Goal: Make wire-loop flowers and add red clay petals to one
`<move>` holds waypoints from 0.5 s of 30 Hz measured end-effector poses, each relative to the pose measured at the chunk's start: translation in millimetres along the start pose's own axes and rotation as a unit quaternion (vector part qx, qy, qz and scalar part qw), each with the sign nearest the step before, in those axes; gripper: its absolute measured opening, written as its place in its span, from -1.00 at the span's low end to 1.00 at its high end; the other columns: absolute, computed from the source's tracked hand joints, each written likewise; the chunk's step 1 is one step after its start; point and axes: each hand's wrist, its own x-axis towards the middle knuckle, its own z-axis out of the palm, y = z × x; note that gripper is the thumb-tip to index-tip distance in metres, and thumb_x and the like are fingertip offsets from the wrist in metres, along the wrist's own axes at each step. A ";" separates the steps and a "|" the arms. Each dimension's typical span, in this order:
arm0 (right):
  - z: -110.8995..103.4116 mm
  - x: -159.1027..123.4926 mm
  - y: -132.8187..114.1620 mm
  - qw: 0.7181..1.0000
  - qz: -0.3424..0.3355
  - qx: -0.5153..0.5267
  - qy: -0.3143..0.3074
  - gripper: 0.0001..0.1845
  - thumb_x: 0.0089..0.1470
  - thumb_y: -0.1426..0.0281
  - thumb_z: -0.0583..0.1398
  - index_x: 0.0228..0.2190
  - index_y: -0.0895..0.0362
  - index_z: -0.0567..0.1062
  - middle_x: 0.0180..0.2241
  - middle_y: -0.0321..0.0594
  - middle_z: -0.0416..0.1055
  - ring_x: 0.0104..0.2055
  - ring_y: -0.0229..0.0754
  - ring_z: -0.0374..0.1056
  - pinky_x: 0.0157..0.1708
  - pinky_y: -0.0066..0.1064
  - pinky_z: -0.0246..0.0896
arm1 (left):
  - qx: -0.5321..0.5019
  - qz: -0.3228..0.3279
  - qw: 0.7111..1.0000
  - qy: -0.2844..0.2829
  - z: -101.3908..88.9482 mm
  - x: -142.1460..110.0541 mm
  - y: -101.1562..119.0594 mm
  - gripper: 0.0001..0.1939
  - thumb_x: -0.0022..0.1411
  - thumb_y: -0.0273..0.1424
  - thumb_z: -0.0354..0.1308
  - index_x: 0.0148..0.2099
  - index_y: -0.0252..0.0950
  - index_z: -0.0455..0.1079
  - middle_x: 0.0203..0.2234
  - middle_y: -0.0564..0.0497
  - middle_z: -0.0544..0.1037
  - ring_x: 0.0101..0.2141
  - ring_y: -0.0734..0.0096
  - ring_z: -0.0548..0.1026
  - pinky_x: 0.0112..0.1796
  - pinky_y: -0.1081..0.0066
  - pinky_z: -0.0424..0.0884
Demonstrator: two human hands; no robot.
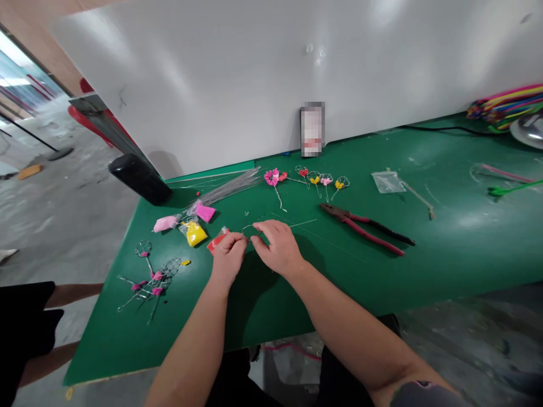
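Pinched between the fingers of my left hand (229, 255) and my right hand (278, 244) is a thin metal wire (304, 223). One length sticks out to the right past my right hand; a curved bit shows above the fingertips. Where the fingers meet, the wire is mostly hidden. Right behind my left hand lies a small bag of red clay-like material (215, 243). Pliers with red handles (367, 226) rest to the right of my right hand. A pink wire flower (272, 177) lies beyond my hands.
Loose wires (231, 186) lie at the back, near a yellow packet (195, 233) and a pink packet (205, 212). Wire shapes with pink pieces (156, 277) are at left. A phone (312, 130) leans on the white board (237, 85). Another person's legs (78, 295) show beside the table's left edge.
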 end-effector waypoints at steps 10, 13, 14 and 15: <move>-8.7 7.9 -5.7 0.996 -0.041 -0.067 -0.036 -0.70 0.04 0.44 0.04 -0.16 0.12 0.41 -0.11 -0.06 0.33 -0.07 -0.10 0.24 -0.12 -0.24 0.15 | 0.023 -0.028 0.998 -0.051 1.9 -1.5 7.8 -0.90 -0.07 -0.42 0.08 -0.43 -0.31 0.37 -0.83 0.21 0.24 -0.81 0.64 0.18 -0.78 0.60 0.08; -15.3 13.0 -7.1 0.988 -0.064 -0.124 -0.065 -0.73 0.05 0.41 0.05 -0.19 0.08 0.43 -0.10 -0.10 0.33 -0.08 -0.06 0.23 -0.10 -0.19 0.10 | 0.019 -0.032 0.998 -0.058 1.3 -1.9 8.9 -0.88 -0.07 -0.44 0.07 -0.42 -0.33 0.39 -0.82 0.19 0.25 -0.80 0.63 0.21 -0.75 0.59 0.12; -17.5 14.8 -6.9 0.985 -0.075 -0.133 -0.081 -0.73 0.06 0.40 0.05 -0.19 0.09 0.43 -0.13 -0.10 0.35 -0.10 -0.06 0.24 -0.11 -0.19 0.10 | 0.015 -0.033 0.998 -0.059 1.2 -2.1 8.9 -0.87 -0.07 -0.45 0.06 -0.41 -0.33 0.40 -0.82 0.19 0.26 -0.79 0.62 0.22 -0.75 0.59 0.14; -19.4 16.6 -6.4 0.982 -0.085 -0.138 -0.099 -0.73 0.07 0.39 0.04 -0.18 0.09 0.43 -0.17 -0.10 0.37 -0.13 -0.07 0.26 -0.13 -0.20 0.11 | 0.011 -0.034 0.998 -0.059 1.2 -2.4 8.8 -0.86 -0.08 -0.46 0.06 -0.41 -0.32 0.40 -0.81 0.19 0.27 -0.78 0.62 0.23 -0.74 0.58 0.15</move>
